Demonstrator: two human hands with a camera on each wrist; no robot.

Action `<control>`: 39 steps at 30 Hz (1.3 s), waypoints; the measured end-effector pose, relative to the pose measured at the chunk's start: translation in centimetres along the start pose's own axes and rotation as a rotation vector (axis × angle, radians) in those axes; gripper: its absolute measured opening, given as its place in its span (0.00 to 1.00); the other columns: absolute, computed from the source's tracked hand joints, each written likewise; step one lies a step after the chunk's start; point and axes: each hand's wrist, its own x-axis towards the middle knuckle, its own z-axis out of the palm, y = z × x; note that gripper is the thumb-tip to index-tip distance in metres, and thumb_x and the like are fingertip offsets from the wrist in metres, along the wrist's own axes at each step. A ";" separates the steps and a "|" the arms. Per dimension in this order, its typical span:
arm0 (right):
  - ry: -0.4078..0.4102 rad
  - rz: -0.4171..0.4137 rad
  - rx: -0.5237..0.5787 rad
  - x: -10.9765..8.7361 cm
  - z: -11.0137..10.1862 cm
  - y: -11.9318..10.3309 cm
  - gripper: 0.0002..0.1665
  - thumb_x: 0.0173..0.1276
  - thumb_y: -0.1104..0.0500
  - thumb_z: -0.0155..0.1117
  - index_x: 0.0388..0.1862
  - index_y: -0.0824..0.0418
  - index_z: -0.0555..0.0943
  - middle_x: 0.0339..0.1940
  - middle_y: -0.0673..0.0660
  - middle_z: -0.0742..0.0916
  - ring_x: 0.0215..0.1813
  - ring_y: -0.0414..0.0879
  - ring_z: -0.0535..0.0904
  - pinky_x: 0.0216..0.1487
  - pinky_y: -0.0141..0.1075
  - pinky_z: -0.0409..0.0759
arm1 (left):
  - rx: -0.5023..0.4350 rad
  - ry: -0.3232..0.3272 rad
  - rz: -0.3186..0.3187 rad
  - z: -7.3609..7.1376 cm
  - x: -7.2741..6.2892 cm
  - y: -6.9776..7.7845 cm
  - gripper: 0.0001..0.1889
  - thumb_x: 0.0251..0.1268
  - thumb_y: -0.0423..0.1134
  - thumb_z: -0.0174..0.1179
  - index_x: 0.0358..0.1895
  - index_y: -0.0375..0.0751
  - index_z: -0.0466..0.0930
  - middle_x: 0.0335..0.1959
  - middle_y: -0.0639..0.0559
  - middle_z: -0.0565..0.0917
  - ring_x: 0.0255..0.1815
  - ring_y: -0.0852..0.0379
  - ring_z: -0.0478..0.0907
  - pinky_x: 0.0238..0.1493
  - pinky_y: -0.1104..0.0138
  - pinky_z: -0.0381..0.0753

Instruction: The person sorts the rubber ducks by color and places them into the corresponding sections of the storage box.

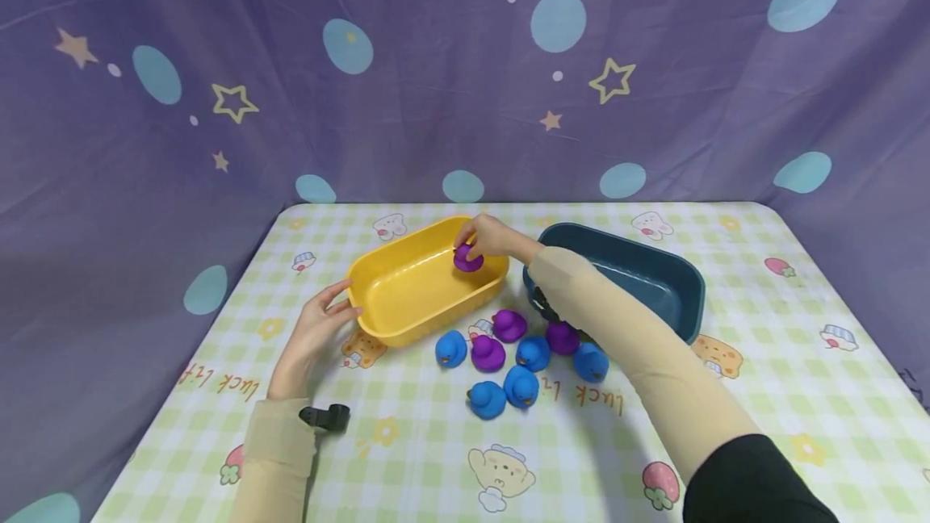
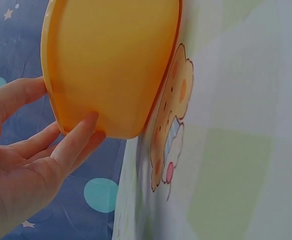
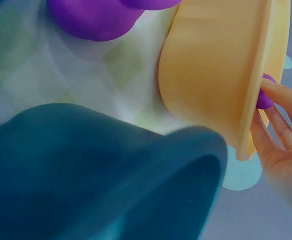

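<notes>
At the left end of the yellow basin [image 1: 407, 301], my left hand [image 1: 320, 329] holds its rim and outer wall; in the left wrist view the digits [image 2: 78, 137] spread over that end. My right hand [image 1: 494, 236] pinches a purple rubber duck [image 1: 468, 259] over the basin's right end. Part of this duck [image 3: 266, 100] shows between the fingers and the rim in the right wrist view. Three more purple ducks [image 1: 488, 353] and several blue ducks [image 1: 486, 399] lie in a loose group on the table, in front of the basin.
A dark teal basin [image 1: 686, 277] stands right of the yellow one, partly behind my right forearm. Under everything is a checked tablecloth [image 1: 407, 466] with cartoon prints. A purple curtain [image 1: 436, 119] hangs behind the table.
</notes>
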 end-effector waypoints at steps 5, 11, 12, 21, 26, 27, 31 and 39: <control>0.020 0.042 -0.040 -0.6 0.1 -1.2 0.17 0.45 0.71 0.68 0.38 0.63 0.83 0.39 0.58 0.85 0.45 0.49 0.78 0.46 0.34 0.76 | -0.005 0.004 -0.001 0.0 0.0 0.0 0.33 0.56 0.31 0.56 0.66 0.37 0.54 0.69 0.43 0.51 0.61 0.45 0.63 0.48 0.78 0.71; 0.075 -0.055 -0.027 4.9 3.0 8.6 0.18 0.38 0.64 0.75 0.30 0.48 0.84 0.31 0.45 0.85 0.37 0.38 0.78 0.36 0.24 0.76 | -0.004 -0.001 0.015 0.0 0.0 0.0 0.33 0.55 0.31 0.57 0.66 0.36 0.54 0.68 0.42 0.52 0.60 0.43 0.64 0.46 0.79 0.71; 0.076 -0.038 -0.039 5.2 3.3 8.8 0.17 0.39 0.65 0.74 0.30 0.48 0.84 0.32 0.46 0.85 0.38 0.38 0.78 0.36 0.25 0.76 | -0.003 -0.002 0.015 -0.1 0.0 0.0 0.33 0.55 0.31 0.57 0.65 0.36 0.54 0.68 0.42 0.52 0.60 0.43 0.64 0.46 0.79 0.71; 0.086 -0.028 -0.094 7.7 4.9 12.2 0.19 0.42 0.66 0.72 0.28 0.43 0.83 0.31 0.41 0.84 0.38 0.36 0.76 0.36 0.24 0.75 | -0.001 -0.009 0.016 -0.2 -0.1 0.0 0.32 0.56 0.31 0.56 0.65 0.35 0.55 0.68 0.42 0.53 0.61 0.44 0.63 0.46 0.79 0.71; 0.059 -0.024 -0.109 10.8 6.3 16.9 0.21 0.41 0.63 0.74 0.28 0.36 0.81 0.32 0.36 0.82 0.40 0.33 0.75 0.39 0.26 0.76 | -0.005 -0.012 0.023 -0.1 0.0 0.0 0.33 0.56 0.32 0.56 0.66 0.35 0.54 0.68 0.42 0.52 0.60 0.43 0.64 0.46 0.79 0.71; 0.059 -0.027 -0.122 11.4 6.7 17.7 0.21 0.40 0.62 0.74 0.28 0.36 0.81 0.32 0.35 0.82 0.40 0.33 0.75 0.40 0.27 0.76 | -0.005 -0.012 0.024 -0.1 0.0 -0.1 0.33 0.56 0.32 0.56 0.66 0.35 0.54 0.68 0.42 0.52 0.60 0.43 0.63 0.46 0.79 0.71; 0.067 -0.057 -0.168 13.2 7.8 20.2 0.23 0.39 0.63 0.73 0.29 0.35 0.81 0.33 0.34 0.82 0.41 0.33 0.75 0.40 0.27 0.75 | -0.005 -0.008 0.021 0.0 0.0 -0.1 0.33 0.56 0.31 0.56 0.66 0.35 0.54 0.68 0.43 0.51 0.61 0.43 0.63 0.46 0.79 0.71; 0.076 -0.005 -0.168 13.1 7.6 19.9 0.22 0.43 0.66 0.70 0.30 0.39 0.81 0.34 0.36 0.82 0.38 0.35 0.77 0.37 0.28 0.77 | 0.015 0.000 0.002 -0.1 0.0 0.1 0.33 0.56 0.32 0.57 0.66 0.37 0.55 0.69 0.44 0.51 0.61 0.44 0.63 0.49 0.75 0.71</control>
